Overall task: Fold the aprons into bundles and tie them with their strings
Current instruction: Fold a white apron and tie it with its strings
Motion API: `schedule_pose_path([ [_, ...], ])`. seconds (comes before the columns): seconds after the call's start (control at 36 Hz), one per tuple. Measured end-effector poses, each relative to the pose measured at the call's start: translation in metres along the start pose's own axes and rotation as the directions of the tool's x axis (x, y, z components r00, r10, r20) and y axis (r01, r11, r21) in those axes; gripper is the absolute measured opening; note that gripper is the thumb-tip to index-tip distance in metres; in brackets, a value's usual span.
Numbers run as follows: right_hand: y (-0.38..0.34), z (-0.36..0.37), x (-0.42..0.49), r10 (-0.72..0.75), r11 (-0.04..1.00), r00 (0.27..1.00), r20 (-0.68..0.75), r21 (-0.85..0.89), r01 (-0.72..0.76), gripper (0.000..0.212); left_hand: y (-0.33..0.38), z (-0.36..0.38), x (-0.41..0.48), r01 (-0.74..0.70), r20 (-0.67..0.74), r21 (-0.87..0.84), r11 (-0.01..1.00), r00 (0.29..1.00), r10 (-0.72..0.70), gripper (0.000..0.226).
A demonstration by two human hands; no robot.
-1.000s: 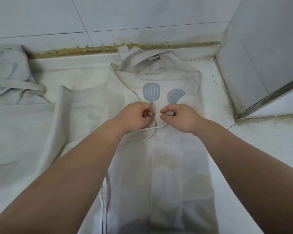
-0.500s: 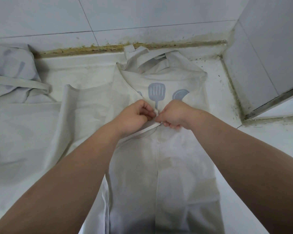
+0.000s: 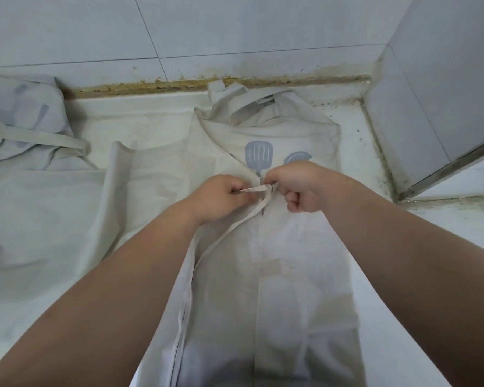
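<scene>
String is held by both hands just below the spatula print on the apron. A flat end of it is pinched in the grip of the left hand, between thumb and fingertips. The right hand is curled into a fist, its grip clamped on the same string where the strands cross between the two hands. From that crossing one strand is led down and to the left of the print.

The apron is folded lengthwise into one long strip and laid on the white table. It runs from the neck loop, beyond the print, down towards the viewer. Two prints are seen on it: the spatula and, just right of it, a round print partly covered by the right hand. The strip's lower sides are covered by the two forearms.

Left of the print a flat pale cloth is spread out. Farther left one bunched apron is seen, crossed by a strap. Behind the print a tiled wall stands, and to its right a tiled corner block.
</scene>
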State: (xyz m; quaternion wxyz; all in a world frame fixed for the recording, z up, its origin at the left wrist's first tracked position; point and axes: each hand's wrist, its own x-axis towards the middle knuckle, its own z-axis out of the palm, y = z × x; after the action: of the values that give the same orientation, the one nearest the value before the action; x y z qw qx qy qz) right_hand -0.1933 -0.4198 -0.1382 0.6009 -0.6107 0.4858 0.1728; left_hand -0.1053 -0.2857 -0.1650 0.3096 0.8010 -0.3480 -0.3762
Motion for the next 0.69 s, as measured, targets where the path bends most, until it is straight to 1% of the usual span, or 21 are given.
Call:
schedule_pose_path([
  [0.06,-0.002,0.0,-0.004,0.027,1.0,0.999,0.025,-0.015,-0.027,0.023,0.0,-0.002,0.0,0.015,0.006,0.021,1.0,1.0,-0.015,0.046],
  [0.11,-0.003,0.001,-0.004,0.024,0.996,0.999,0.026,-0.085,-0.022,0.024,0.0,-0.003,0.001,0.037,0.018,0.027,0.999,0.999,-0.038,0.033],
  [0.17,-0.004,0.003,-0.004,-0.024,0.975,1.0,-0.014,-0.223,0.02,0.024,0.002,-0.003,0.001,0.051,0.047,0.029,0.998,0.998,-0.053,0.019],
  [0.19,-0.004,0.004,-0.004,-0.085,0.932,0.995,-0.045,-0.356,0.063,0.02,0.004,-0.002,0.001,0.053,0.063,0.03,0.998,0.997,-0.055,0.016],
  [0.22,-0.004,0.005,-0.003,-0.168,0.842,0.982,-0.08,-0.53,0.101,0.013,0.005,-0.002,0.0,0.052,0.079,0.034,0.998,0.995,-0.055,0.016],
  [0.25,-0.004,0.006,-0.003,-0.267,0.716,0.958,-0.103,-0.687,0.126,0.009,0.005,-0.001,0.0,0.045,0.095,0.049,0.998,0.994,-0.049,0.018],
  [0.28,-0.003,0.007,-0.002,-0.373,0.579,0.921,-0.113,-0.804,0.136,0.016,0.005,0.0,-0.001,0.036,0.11,0.069,0.997,0.993,-0.044,0.02],
  [0.31,-0.003,0.007,-0.002,-0.449,0.484,0.887,-0.109,-0.864,0.139,0.023,0.005,0.0,-0.001,0.031,0.121,0.085,0.996,0.992,-0.041,0.023],
  [0.36,-0.001,0.007,-0.001,-0.54,0.394,0.837,-0.087,-0.905,0.16,0.026,0.003,0.0,-0.001,0.029,0.13,0.097,0.995,0.991,-0.042,0.027],
  [0.39,-0.002,0.008,0.001,-0.561,0.379,0.824,-0.078,-0.909,0.172,0.026,0.002,0.0,-0.001,0.032,0.134,0.092,0.995,0.99,-0.044,0.027],
  [0.42,-0.002,0.007,0.002,-0.576,0.38,0.815,-0.068,-0.905,0.193,0.024,0.001,-0.001,-0.001,0.034,0.138,0.08,0.996,0.989,-0.045,0.025],
  [0.44,-0.003,0.007,0.004,-0.568,0.401,0.821,-0.056,-0.89,0.217,0.023,0.001,-0.001,-0.001,0.034,0.141,0.07,0.997,0.989,-0.043,0.023],
  [0.47,-0.006,0.009,0.005,-0.554,0.446,0.831,-0.039,-0.858,0.257,0.021,-0.001,-0.002,-0.001,0.041,0.136,0.058,0.997,0.989,-0.049,0.022],
  [0.53,-0.009,0.01,0.006,-0.505,0.594,0.862,-0.03,-0.737,0.322,0.015,-0.001,-0.003,-0.001,0.068,0.12,0.012,0.998,0.99,-0.069,0.023],
  [0.56,-0.011,0.011,0.006,-0.476,0.664,0.879,-0.027,-0.667,0.339,0.017,-0.001,-0.004,-0.002,0.091,0.111,-0.033,0.995,0.99,-0.087,0.023],
  [0.58,-0.013,0.011,0.007,-0.455,0.722,0.89,-0.033,-0.598,0.347,0.026,0.0,-0.005,-0.002,0.112,0.103,-0.085,0.99,0.989,-0.103,0.025],
  [0.61,-0.014,0.01,0.006,-0.436,0.765,0.899,-0.037,-0.541,0.349,0.031,0.0,-0.006,-0.002,0.127,0.094,-0.136,0.983,0.989,-0.114,0.026],
  [0.64,-0.015,0.009,0.006,-0.418,0.802,0.908,-0.037,-0.485,0.349,0.031,0.001,-0.007,-0.002,0.136,0.083,-0.178,0.975,0.989,-0.123,0.028],
  [0.67,-0.016,0.008,0.005,-0.399,0.843,0.916,-0.041,-0.409,0.349,0.027,0.001,-0.008,-0.002,0.14,0.075,-0.211,0.967,0.989,-0.127,0.028],
  [0.69,-0.017,0.007,0.004,-0.366,0.898,0.929,-0.052,-0.283,0.338,0.022,0.001,-0.009,-0.002,0.138,0.075,-0.239,0.961,0.989,-0.124,0.028],
])
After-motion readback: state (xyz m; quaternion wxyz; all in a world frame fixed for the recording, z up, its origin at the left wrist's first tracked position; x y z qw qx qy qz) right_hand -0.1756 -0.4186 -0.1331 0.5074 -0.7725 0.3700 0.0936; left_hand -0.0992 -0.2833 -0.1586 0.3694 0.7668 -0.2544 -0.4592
